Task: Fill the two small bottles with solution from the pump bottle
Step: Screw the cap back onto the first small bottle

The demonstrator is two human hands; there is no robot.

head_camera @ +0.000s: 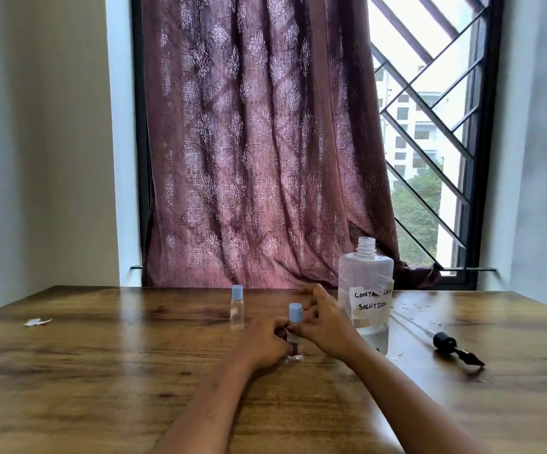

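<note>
Small clear plastic bottle with a blue cap (295,335) stands pinched between the left hand (262,344) and right hand (326,324) fingertips. Both rest on a brown wooden table (101,371) before a maroon patterned curtain (259,142).

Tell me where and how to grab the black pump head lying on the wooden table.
Grip the black pump head by its round collar, coming down from above with the right hand. It lies flat on the wooden table, its thin clear tube trailing toward the large clear bottle, so the collar looks like the thickest, firmest part.
</note>
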